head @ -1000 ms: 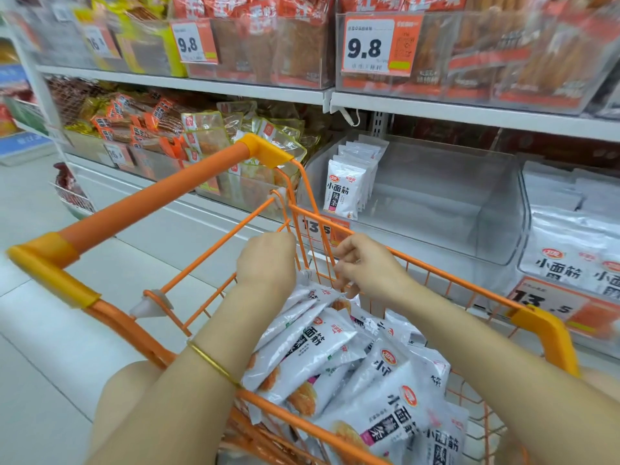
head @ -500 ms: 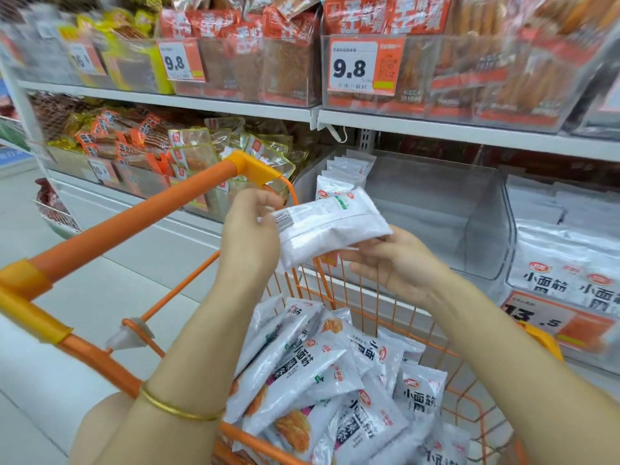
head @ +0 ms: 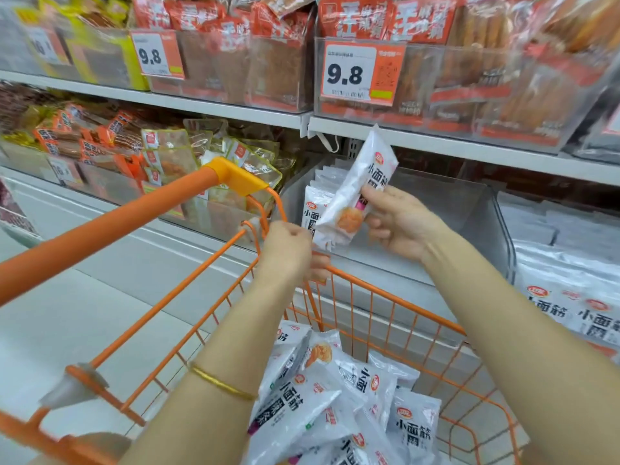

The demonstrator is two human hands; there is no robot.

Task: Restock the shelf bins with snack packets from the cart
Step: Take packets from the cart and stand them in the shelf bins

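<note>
My right hand (head: 399, 223) grips a white snack packet (head: 360, 182), held upright and tilted in front of the clear shelf bin (head: 469, 209). A short row of the same packets (head: 313, 204) stands at the bin's left side. My left hand (head: 288, 250) is curled shut just below the packet's lower corner, above the far rim of the orange cart (head: 385, 295). Whether it touches the packet is unclear. Several white packets (head: 335, 397) lie piled in the cart's basket.
The cart handle (head: 134, 213) runs across the left. A neighbouring bin on the right is full of white packets (head: 570, 303). Bins of orange and red snacks (head: 110, 142) sit left and on the upper shelf (head: 436, 142), with 9.8 price tags (head: 352, 73).
Both hands lifted a packet out of the cart. It now stands upright in my right hand in front of the bin, and my left hand has dropped away from it.
</note>
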